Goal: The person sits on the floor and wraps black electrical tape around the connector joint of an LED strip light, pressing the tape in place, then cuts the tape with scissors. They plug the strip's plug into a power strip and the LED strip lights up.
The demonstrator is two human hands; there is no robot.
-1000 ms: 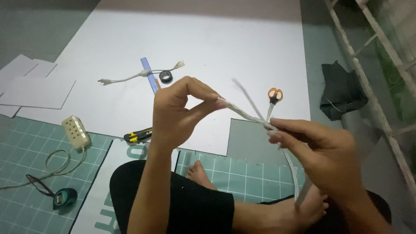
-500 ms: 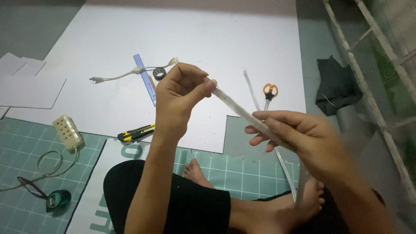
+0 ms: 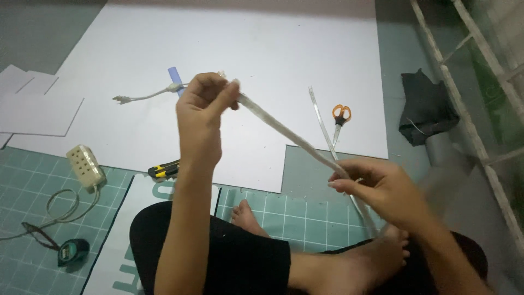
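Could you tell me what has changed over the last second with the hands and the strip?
The left hand and right hand drew apart, pulling the pale strip out straighter between them; the right slid lower along it. Both kept their grip. The scissors, utility knife and power strip lie untouched.

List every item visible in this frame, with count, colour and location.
strip: 1, pale, stretched between both hands
white board: 1, on floor
scissors: 1, orange handles, right on board
utility knife: 1, yellow-black, board edge
power strip: 1, cream, on cutting mat
cutting mat: 1, green, left
tape measure: 1, dark, lower left
dark cloth: 1, right
left hand: pinches strip's upper end
right hand: grips strip lower
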